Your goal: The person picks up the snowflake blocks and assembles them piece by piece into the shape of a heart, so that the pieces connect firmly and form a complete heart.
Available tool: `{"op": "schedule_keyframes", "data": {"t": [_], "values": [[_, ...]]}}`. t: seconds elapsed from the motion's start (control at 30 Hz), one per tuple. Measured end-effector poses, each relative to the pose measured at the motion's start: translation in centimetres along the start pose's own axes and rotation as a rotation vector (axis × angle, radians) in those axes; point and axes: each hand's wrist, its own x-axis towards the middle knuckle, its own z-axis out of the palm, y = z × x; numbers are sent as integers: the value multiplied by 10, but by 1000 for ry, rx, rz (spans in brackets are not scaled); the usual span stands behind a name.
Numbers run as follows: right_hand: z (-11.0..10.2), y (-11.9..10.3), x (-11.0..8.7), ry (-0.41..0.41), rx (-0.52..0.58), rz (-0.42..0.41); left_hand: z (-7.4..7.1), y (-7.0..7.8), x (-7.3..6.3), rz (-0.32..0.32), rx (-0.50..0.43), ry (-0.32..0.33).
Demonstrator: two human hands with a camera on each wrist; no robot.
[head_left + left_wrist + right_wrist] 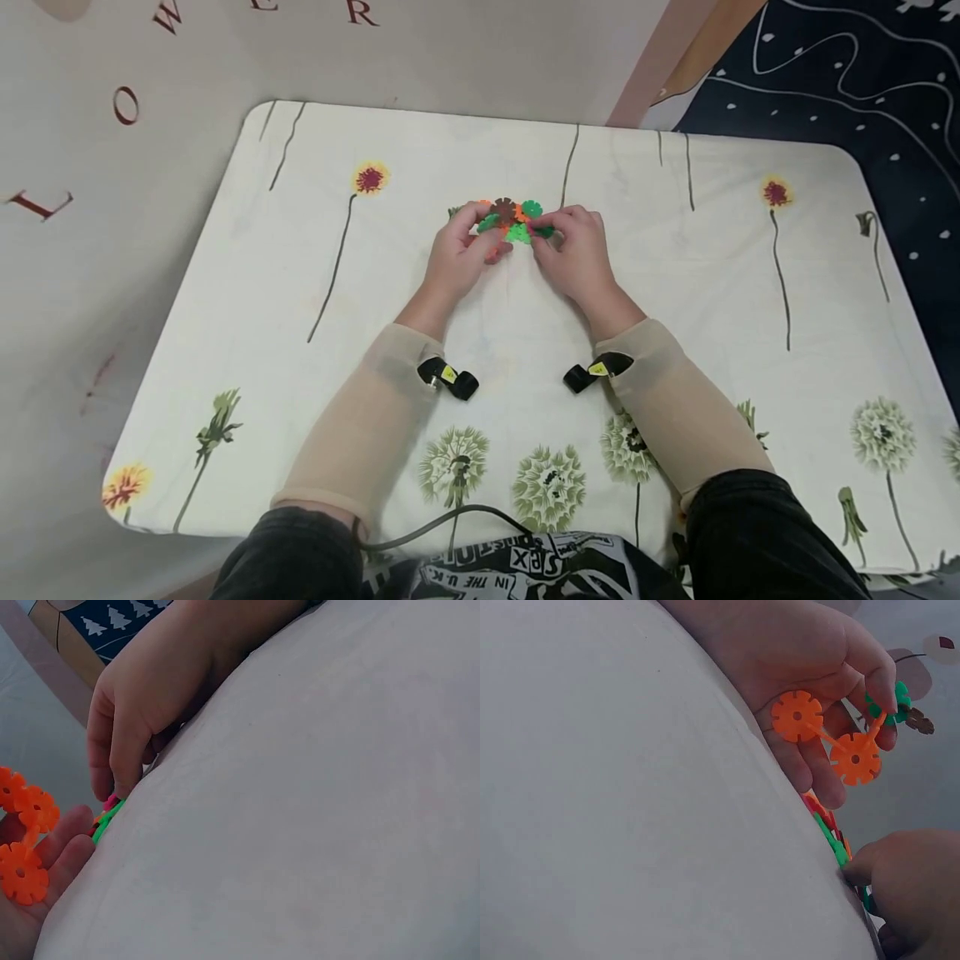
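Several small notched plastic discs lie close together on the cloth between the two hands, among them a bright green disc (518, 234) and a darker green disc (532, 208). My left hand (459, 257) grips a joined chain of such discs between thumb and forefinger. Orange discs (856, 759) of that chain hang over the palm, while a green disc (900, 697) and a brown disc (921, 721) stick out beyond the fingertips. With thumb and forefinger, my right hand (576, 254) pinches a pink disc (112, 802) at the cluster's right side; the fingers hide most of it.
A white cloth (525, 358) printed with flowers and dandelions covers the table. Behind it stands a pale wall (465, 62) with red letters, and a dark blue patterned fabric (840, 92) hangs at the right. A black cable (450, 518) runs near the person's body.
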Motion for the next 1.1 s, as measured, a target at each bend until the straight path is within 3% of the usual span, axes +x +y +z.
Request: {"op": "schedule_keyframes", "data": {"t": [0.3, 0.57, 0.77, 0.9, 1.1], "values": [[0, -1, 0, 23, 65, -11, -2, 2, -1, -59, -64, 0], [-1, -3, -2, 64, 118, 40, -2, 3, -2, -55, -83, -16], [-1, -3, -3, 148, 145, 58, -1, 2, 0, -83, -78, 2], [-1, -2, -2, 224, 176, 38, 0, 2, 2, -94, -26, 17], [0, -2, 0, 341, 307, -8, 1, 2, 3, -129, 38, 23]]}}
